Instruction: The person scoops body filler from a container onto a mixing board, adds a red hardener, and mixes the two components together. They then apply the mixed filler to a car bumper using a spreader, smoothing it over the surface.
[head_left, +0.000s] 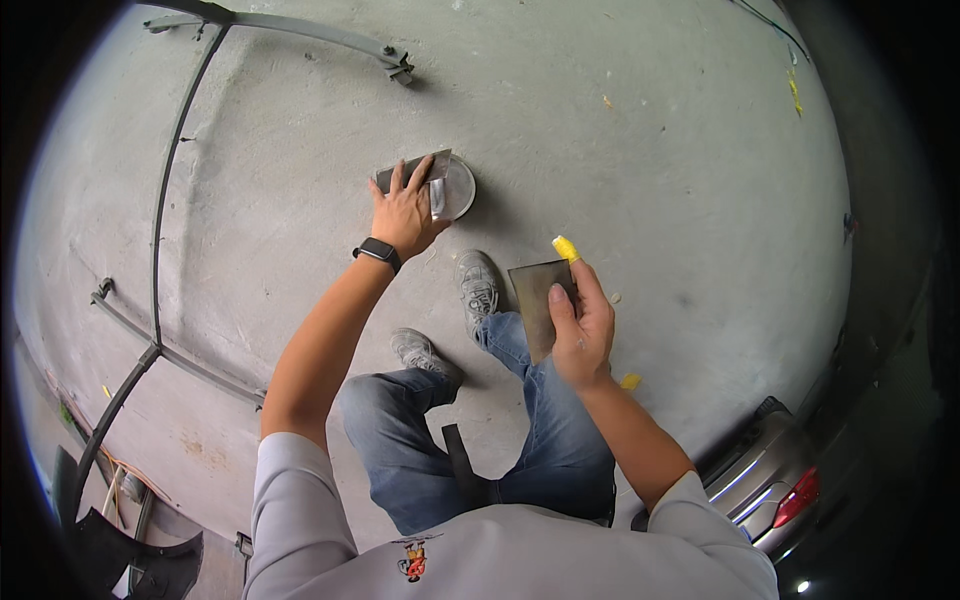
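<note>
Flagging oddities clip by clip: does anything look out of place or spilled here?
Yes, mildly: a yellow scrap right of centre and brownish marks at lower left stand out on the grey floor, and something yellow caps the right hand's index finger; its nature is unclear.

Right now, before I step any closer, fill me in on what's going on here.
A person is at work over a grey floor. The left hand is spread over a dark flat plate at a round container; how firm its grip is, I can't tell. The right hand holds a thin flat sheet between thumb and fingers, well apart from the container, with a yellow wrap at one fingertip.
</note>
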